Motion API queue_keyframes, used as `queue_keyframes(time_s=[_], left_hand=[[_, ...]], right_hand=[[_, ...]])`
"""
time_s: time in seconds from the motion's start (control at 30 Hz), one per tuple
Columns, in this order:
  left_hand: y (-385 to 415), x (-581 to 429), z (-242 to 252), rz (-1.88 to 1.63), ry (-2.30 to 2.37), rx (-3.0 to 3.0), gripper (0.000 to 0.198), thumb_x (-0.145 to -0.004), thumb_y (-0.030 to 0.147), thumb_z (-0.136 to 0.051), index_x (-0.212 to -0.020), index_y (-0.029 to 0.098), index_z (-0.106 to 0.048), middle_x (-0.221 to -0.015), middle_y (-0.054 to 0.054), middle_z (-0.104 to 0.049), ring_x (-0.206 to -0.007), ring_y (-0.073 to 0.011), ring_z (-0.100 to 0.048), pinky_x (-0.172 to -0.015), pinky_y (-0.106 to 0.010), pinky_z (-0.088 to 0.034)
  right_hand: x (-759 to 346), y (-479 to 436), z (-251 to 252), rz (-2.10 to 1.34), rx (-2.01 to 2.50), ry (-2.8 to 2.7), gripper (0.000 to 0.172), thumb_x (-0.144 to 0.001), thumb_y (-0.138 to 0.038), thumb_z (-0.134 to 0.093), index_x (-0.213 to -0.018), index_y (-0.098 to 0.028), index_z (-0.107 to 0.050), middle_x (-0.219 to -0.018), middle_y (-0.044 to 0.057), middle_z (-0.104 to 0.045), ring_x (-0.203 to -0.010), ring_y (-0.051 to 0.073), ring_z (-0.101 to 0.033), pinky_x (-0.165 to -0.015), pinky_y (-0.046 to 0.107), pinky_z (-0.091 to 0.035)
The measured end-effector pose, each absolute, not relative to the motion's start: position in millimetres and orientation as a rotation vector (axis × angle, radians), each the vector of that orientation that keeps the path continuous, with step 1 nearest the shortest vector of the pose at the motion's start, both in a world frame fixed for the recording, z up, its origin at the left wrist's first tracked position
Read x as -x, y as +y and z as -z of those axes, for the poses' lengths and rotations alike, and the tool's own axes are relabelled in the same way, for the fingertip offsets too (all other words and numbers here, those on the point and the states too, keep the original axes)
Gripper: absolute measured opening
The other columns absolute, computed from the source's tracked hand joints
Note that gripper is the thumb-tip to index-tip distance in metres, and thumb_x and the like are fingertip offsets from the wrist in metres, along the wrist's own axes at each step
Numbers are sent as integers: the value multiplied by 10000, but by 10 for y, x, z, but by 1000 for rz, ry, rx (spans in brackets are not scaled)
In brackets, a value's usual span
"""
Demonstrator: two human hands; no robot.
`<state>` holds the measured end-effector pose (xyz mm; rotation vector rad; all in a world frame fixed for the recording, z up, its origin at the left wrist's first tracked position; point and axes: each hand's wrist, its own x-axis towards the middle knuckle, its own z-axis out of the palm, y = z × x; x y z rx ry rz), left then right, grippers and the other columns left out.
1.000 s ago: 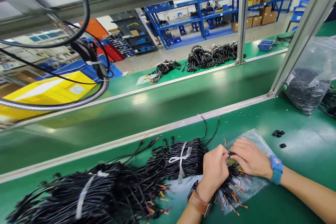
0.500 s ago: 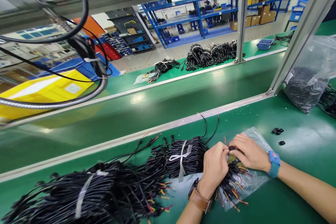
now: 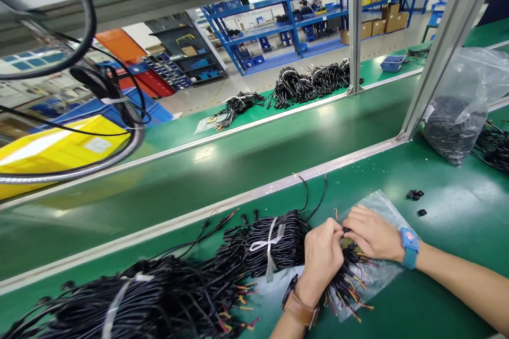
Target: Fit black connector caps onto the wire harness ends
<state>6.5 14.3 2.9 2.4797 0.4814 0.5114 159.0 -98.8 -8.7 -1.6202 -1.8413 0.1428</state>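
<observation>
My left hand (image 3: 321,259), with a brown watch strap at the wrist, and my right hand (image 3: 371,233), with a blue wristband, meet fingertip to fingertip over a bundle of black cables (image 3: 278,241) tied with a white strip. Both hands pinch a small black connector (image 3: 347,230) at a cable end. Under them lies a clear plastic bag (image 3: 379,204), and cable ends with red and yellow wires (image 3: 352,288) fan out below my hands.
A bigger tied heap of black cables (image 3: 159,296) lies at lower left on the green bench (image 3: 445,222). A few small black parts (image 3: 414,195) sit to the right. A plastic bag of black parts (image 3: 457,116) leans by the aluminium post (image 3: 437,42). A green conveyor (image 3: 238,159) runs behind.
The view has drifted slightly right and down. My hands stay together on the cable end, with only small finger movements.
</observation>
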Motion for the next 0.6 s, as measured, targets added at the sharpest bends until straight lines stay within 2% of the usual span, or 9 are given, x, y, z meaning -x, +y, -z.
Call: queue_keyframes(time_s=[0.13,0.3,0.6], left_hand=[[161,-81,-48,-484,480,-2472,175,-965,150,-438,-825,226,-509,-718,12,-601,-654,-148,-585,-620,-268,-388],[191,-71,-125,-464,425,-2455,112,-995,192,-438,-1013,211,-547,-941,-49,-653,-879,-189,-624,-769,-298,-465],[176,-60,-65,-498,458,-2469,172,-961,137,-442,-819,218,-494,-742,-3,-593,-694,-161,-575,-647,-275,-401]], right_hand=[[-1601,-994,70,-171,1662,-1794,228,-1061,-236,-368,-942,-176,-552,-856,69,-599,-808,226,-498,-765,377,-392],[-1649,-1035,17,-176,1670,-1789,186,-1059,-252,-400,-977,-181,-550,-879,67,-607,-828,230,-511,-780,381,-386],[-1667,-1042,23,-204,1640,-1838,195,-1055,-245,-405,-970,-177,-567,-843,58,-590,-807,221,-492,-762,368,-387]])
